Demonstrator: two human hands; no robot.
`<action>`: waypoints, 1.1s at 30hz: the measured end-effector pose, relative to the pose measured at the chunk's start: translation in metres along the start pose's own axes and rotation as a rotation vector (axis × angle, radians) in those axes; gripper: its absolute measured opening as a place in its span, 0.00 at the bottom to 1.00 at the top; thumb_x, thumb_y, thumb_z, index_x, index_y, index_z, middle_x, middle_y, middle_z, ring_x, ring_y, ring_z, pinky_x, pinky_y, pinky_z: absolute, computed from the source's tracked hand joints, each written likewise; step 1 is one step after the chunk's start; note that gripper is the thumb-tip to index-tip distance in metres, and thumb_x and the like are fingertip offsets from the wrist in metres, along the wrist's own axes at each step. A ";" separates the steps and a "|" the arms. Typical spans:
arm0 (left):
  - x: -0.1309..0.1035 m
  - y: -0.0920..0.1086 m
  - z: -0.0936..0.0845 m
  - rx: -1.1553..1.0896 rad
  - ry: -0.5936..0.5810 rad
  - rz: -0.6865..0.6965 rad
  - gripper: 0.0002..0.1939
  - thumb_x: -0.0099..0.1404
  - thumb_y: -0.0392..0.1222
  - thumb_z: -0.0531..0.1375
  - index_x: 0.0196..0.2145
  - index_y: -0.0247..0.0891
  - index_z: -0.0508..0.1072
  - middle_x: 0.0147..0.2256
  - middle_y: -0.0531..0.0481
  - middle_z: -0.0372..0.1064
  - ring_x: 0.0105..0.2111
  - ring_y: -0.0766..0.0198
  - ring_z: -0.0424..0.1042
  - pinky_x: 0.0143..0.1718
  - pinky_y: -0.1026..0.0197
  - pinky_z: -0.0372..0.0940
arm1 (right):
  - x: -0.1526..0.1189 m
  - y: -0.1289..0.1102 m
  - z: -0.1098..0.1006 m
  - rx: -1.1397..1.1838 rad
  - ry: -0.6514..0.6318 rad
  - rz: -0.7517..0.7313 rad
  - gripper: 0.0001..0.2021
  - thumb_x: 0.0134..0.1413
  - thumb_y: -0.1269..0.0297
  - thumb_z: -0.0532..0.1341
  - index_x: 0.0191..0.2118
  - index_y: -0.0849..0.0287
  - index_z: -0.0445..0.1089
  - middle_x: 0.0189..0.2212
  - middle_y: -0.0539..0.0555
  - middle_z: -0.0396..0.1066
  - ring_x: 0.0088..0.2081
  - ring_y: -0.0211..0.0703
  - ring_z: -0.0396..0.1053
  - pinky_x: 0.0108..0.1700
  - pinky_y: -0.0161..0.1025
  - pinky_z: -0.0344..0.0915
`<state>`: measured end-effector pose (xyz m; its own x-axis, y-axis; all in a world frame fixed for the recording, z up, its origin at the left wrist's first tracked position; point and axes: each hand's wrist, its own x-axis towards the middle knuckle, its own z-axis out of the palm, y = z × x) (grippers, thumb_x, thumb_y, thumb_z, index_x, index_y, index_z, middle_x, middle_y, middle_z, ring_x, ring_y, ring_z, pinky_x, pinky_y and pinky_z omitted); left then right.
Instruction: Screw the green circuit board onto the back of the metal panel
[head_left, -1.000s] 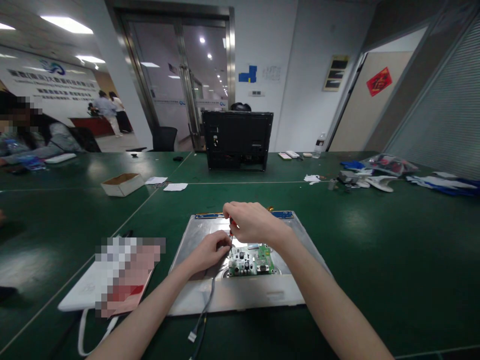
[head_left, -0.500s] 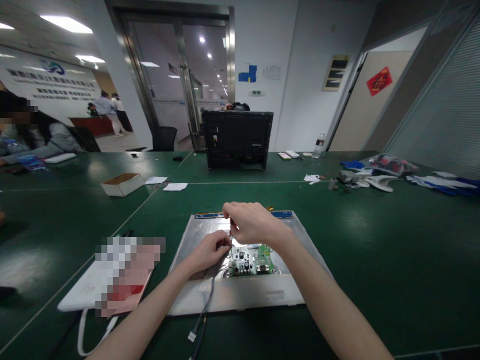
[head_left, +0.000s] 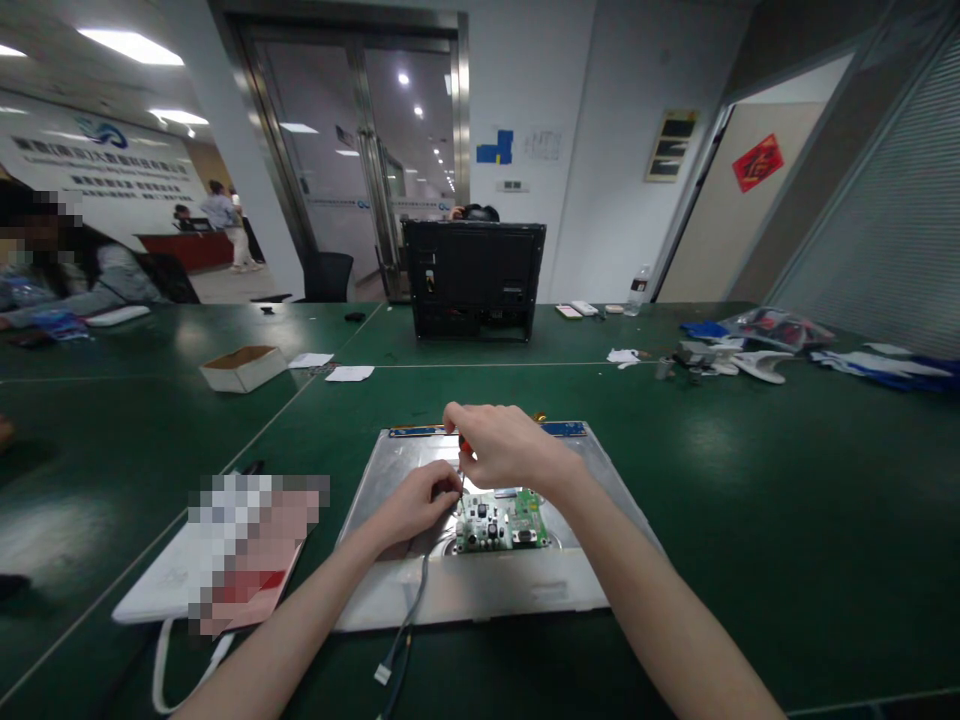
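My right hand [head_left: 506, 447] is closed around the red and black handle of a screwdriver [head_left: 464, 446]. Its thin shaft points down at the upper left corner of a green circuit board [head_left: 501, 522]. Beside the shaft, my left hand [head_left: 421, 500] has its fingers pinched together near that corner; what they hold, if anything, is hidden. The board sits on the silver back of a flat display panel [head_left: 607, 470] lying on the table. A grey cable [head_left: 417, 600] with a white plug runs from under my left hand over the panel's near edge.
Left of the panel lie a white laptop-like slab [head_left: 161, 575] and a pink item, partly blurred out. An open white box [head_left: 244, 370] stands farther left. A black monitor [head_left: 476, 278] stands upright ahead. Loose parts and a plastic bag [head_left: 780, 328] lie at the right. A person sits at far left.
Both hands and the screwdriver stay almost in place; my right hand shows only a slight shift. In the background a walking person has moved a little.
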<state>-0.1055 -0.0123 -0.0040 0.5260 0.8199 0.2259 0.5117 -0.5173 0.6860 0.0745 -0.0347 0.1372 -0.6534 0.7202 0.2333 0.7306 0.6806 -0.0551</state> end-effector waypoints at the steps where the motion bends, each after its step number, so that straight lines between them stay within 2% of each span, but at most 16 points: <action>1: 0.000 0.000 0.000 0.002 -0.004 0.002 0.07 0.60 0.34 0.55 0.35 0.36 0.71 0.34 0.49 0.71 0.34 0.61 0.68 0.36 0.61 0.61 | 0.000 0.000 0.000 -0.005 0.000 0.001 0.14 0.48 0.69 0.57 0.44 0.58 0.60 0.36 0.54 0.73 0.32 0.42 0.69 0.24 0.37 0.47; 4: 0.000 0.004 -0.002 0.010 -0.014 -0.006 0.06 0.59 0.33 0.54 0.34 0.36 0.71 0.33 0.50 0.70 0.34 0.62 0.67 0.35 0.62 0.60 | 0.004 -0.002 0.003 -0.063 0.024 0.047 0.11 0.51 0.67 0.56 0.43 0.59 0.61 0.34 0.54 0.73 0.30 0.43 0.69 0.24 0.37 0.46; 9: 0.000 0.009 -0.004 0.017 -0.019 -0.028 0.05 0.59 0.33 0.55 0.31 0.36 0.70 0.31 0.51 0.70 0.32 0.63 0.67 0.33 0.63 0.60 | 0.006 -0.002 0.004 -0.116 0.009 0.109 0.13 0.55 0.57 0.58 0.42 0.58 0.62 0.32 0.55 0.74 0.31 0.45 0.70 0.26 0.37 0.50; 14: 0.000 0.003 -0.002 0.005 -0.007 -0.018 0.06 0.60 0.34 0.55 0.34 0.36 0.71 0.33 0.49 0.71 0.34 0.61 0.68 0.36 0.61 0.61 | 0.002 -0.003 0.002 -0.031 0.006 0.017 0.13 0.51 0.65 0.57 0.44 0.58 0.61 0.38 0.55 0.73 0.34 0.44 0.70 0.26 0.37 0.51; 17: 0.000 0.002 -0.001 -0.001 -0.008 -0.009 0.07 0.59 0.34 0.55 0.34 0.35 0.71 0.34 0.48 0.71 0.35 0.61 0.68 0.37 0.60 0.62 | 0.002 -0.004 0.002 -0.042 0.006 0.017 0.12 0.51 0.68 0.56 0.43 0.59 0.61 0.37 0.55 0.73 0.32 0.43 0.69 0.25 0.38 0.49; 22: 0.000 0.007 -0.004 0.018 -0.016 -0.021 0.05 0.58 0.33 0.54 0.32 0.36 0.70 0.31 0.50 0.70 0.32 0.62 0.67 0.34 0.62 0.61 | 0.007 -0.003 0.006 -0.112 0.041 0.086 0.09 0.55 0.61 0.57 0.41 0.57 0.63 0.31 0.53 0.73 0.30 0.43 0.69 0.25 0.37 0.47; 27: 0.001 0.008 -0.003 0.037 -0.010 -0.029 0.04 0.58 0.33 0.55 0.30 0.36 0.70 0.30 0.51 0.69 0.31 0.63 0.67 0.32 0.63 0.60 | 0.008 -0.001 0.007 -0.151 0.052 0.102 0.12 0.56 0.52 0.57 0.35 0.56 0.66 0.29 0.53 0.73 0.29 0.43 0.69 0.25 0.37 0.45; 33: 0.001 0.003 -0.002 0.028 -0.004 -0.023 0.06 0.59 0.33 0.55 0.33 0.35 0.71 0.32 0.50 0.71 0.33 0.62 0.67 0.35 0.61 0.61 | 0.004 -0.002 0.004 -0.085 0.027 0.067 0.10 0.53 0.60 0.58 0.40 0.58 0.63 0.34 0.53 0.73 0.31 0.42 0.69 0.26 0.37 0.47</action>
<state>-0.1046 -0.0130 -0.0002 0.5168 0.8305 0.2077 0.5420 -0.5052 0.6716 0.0697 -0.0329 0.1340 -0.5976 0.7591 0.2582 0.7874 0.6163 0.0105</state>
